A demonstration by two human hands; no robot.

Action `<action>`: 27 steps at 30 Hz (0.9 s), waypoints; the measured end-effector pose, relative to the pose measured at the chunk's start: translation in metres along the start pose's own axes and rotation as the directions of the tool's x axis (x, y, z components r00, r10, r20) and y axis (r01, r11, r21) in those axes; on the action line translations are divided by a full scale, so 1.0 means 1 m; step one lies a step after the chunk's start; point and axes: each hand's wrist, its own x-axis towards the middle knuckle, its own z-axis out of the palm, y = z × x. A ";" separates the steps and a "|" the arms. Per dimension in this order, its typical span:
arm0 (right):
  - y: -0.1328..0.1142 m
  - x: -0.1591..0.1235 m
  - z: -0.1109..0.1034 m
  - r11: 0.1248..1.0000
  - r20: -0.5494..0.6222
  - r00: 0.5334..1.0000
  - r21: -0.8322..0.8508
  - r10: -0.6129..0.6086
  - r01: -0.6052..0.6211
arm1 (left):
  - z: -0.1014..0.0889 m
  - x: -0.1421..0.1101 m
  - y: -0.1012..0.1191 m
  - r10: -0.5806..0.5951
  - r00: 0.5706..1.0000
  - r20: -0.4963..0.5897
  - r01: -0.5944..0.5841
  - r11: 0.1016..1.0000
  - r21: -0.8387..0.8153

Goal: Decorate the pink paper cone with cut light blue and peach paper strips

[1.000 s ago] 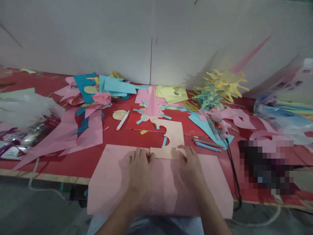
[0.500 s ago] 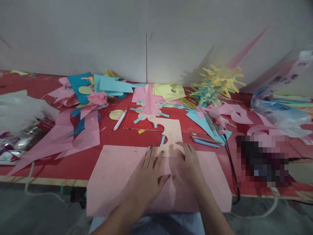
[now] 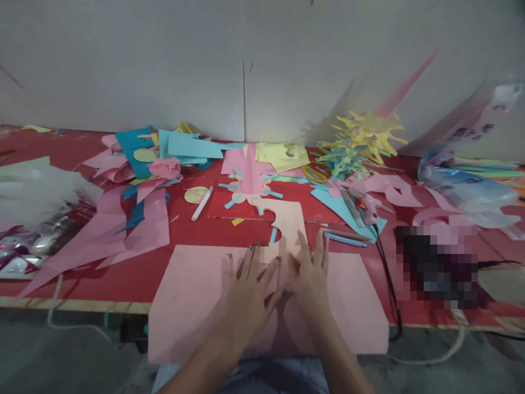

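A large pink paper sheet lies flat before me and hangs over the table's front edge. My left hand rests on it with the fingers spread. Beside it my right hand is open too, fingers apart, over the sheet's upper part. Between and beyond my fingertips is a peach paper offcut with curved cutouts, its lower end overlapping the pink sheet. Farther back, a pink paper cone stands on a flower-shaped peach base with blue strips around it.
A white marker and a yellow paper disc lie left of centre. At right are a hot glue gun with its cord, pens and a fringed paper piece with a cone. Pink scraps and plastic bags cover the left.
My right hand has shifted a little and its fingers have spread wider. More of my left hand's fingers show spread on the pink sheet. The view has tilted slightly.
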 end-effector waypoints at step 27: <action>0.025 -0.004 -0.018 0.998 0.020 1.000 -0.067 0.021 -0.019 | -0.004 0.000 -0.016 0.067 0.998 0.018 -0.066 0.997 -0.045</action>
